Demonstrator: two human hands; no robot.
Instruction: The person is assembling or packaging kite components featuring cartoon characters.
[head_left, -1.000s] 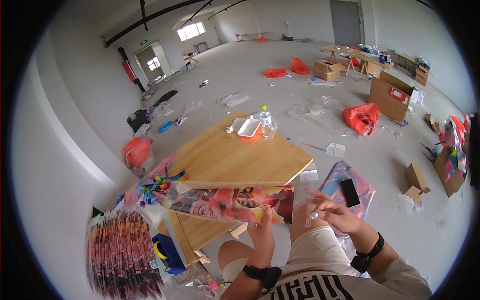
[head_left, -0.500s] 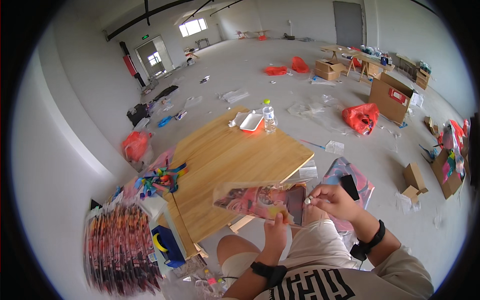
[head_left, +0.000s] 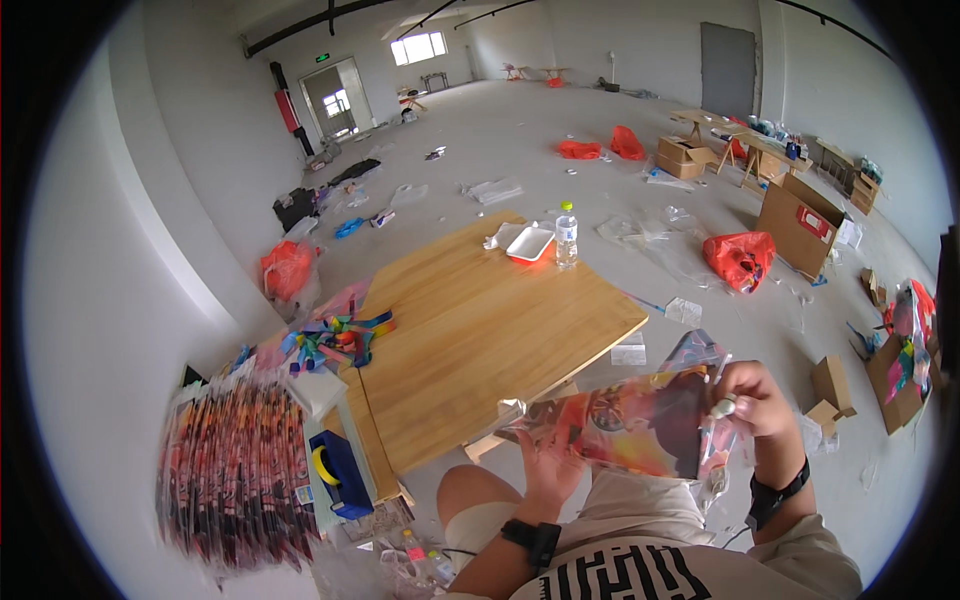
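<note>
Over my lap is a clear plastic bag with a colourful printed sheet (head_left: 640,425) in it, tilted, red, yellow and dark. My left hand (head_left: 550,470) holds it near its left end, with the fingers partly behind the plastic. At the other end my right hand (head_left: 757,398) pinches the clear film past the sheet's dark edge. A small white piece (head_left: 722,408) shows at its fingertips; I cannot tell what it is. Left of the table stands a row of similar filled bags (head_left: 235,470), packed upright.
A wooden table (head_left: 480,330) stands ahead, bearing a white tray (head_left: 530,243) and a water bottle (head_left: 566,236). Colourful ribbons (head_left: 335,342) lie at its left, above a blue tape dispenser (head_left: 338,475) with yellow tape. Cardboard boxes (head_left: 800,225) and red plastic bags (head_left: 740,260) litter the floor.
My right hand has moved right, drawing the clear film out past the sheet. My left hand has slid toward the bag's left end. The view has shifted slightly.
</note>
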